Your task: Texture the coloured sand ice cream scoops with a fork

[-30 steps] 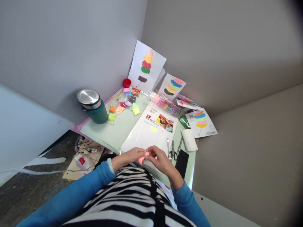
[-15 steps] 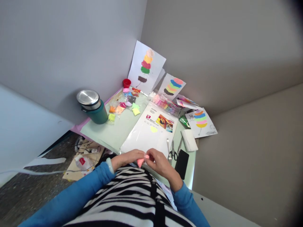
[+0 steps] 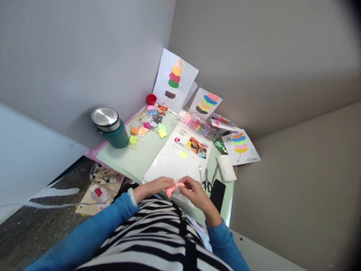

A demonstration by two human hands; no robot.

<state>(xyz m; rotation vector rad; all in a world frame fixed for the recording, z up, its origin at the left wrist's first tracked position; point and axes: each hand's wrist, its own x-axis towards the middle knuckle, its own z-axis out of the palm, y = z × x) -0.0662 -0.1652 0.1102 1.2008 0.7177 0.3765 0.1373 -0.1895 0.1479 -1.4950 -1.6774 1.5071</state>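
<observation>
A lump of salmon-pink modelling clay is held between my hands at the table's near edge. My left hand grips its main body, which hangs below the fingers. The fingertips of my right hand pinch the other end, and a short thin stretch of clay bridges the two hands. Just beyond lies a white paper pad in a clear sleeve, with a flat yellow clay piece on it.
Clay packets in several colours lie at the back left, near a green thermos and red cup. Scissors, a black phone and white tissue sit right. Sheets with coloured layers lean on the walls.
My right hand has moved slightly right, away from my left. The pink clay between them is drawn out longer and thinner.
</observation>
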